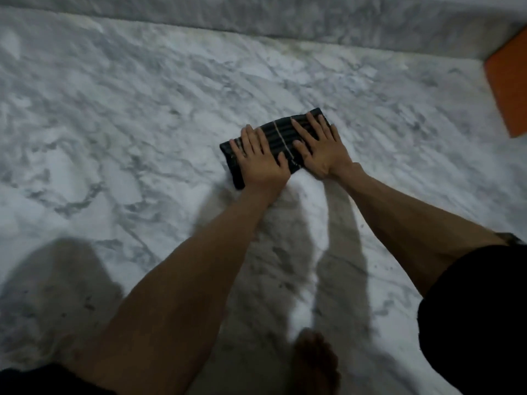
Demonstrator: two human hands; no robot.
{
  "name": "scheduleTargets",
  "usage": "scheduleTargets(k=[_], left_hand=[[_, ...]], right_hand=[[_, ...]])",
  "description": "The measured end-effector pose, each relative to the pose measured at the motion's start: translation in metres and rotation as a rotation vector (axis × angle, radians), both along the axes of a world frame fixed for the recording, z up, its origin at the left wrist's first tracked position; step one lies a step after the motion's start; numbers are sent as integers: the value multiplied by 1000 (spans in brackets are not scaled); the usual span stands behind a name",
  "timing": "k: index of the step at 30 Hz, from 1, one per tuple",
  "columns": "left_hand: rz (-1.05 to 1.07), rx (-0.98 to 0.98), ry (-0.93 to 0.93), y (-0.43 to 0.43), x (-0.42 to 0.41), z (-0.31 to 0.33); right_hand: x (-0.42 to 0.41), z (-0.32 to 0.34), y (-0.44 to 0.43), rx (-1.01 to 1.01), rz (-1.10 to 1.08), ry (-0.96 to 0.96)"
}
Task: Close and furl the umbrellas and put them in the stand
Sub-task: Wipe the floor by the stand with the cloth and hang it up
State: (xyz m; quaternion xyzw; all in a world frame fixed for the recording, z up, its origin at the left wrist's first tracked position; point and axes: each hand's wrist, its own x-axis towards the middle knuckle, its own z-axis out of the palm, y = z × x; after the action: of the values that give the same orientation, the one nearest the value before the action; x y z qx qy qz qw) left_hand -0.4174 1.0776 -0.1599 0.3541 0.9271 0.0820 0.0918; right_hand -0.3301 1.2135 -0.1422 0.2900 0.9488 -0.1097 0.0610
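Head view: left hand and right hand press flat, fingers spread, on the folded umbrella.

2 bare forearms, black sleeve, bare foot; possibly a dark wristband.

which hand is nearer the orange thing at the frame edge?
The right hand, flat on the far end of the dark folded umbrella. The left hand presses the near end, farther from the orange object.

White grey-veined marble floor, raised marble ledge behind, orange panel at right, dim light
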Motion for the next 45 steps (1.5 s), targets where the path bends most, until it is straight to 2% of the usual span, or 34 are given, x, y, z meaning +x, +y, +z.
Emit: scheduleTargets(k=[9, 20, 23, 26, 29, 36, 45], left_hand=[[-420, -93, -17, 99, 88, 10], [-692, -30, 22, 82, 73, 7], [-753, -17, 51, 60, 63, 6], [-842, -1, 66, 35, 50, 3], [-883, -2, 92, 10, 34, 0], [-844, -16, 100, -57, -32, 3], [-640, -30, 164, -177, -166, 0]], right_hand=[[137, -9, 58, 26, -393, 17], [147, -15, 11, 38, -655, 44], [142, -7, -7, 199, -644, 22], [143, -3, -24, 326, -507, 91], [141, -14, -46, 246, -416, 217], [73, -21, -107, 119, -418, 91], [-75, -23, -200, 62, -261, 99]])
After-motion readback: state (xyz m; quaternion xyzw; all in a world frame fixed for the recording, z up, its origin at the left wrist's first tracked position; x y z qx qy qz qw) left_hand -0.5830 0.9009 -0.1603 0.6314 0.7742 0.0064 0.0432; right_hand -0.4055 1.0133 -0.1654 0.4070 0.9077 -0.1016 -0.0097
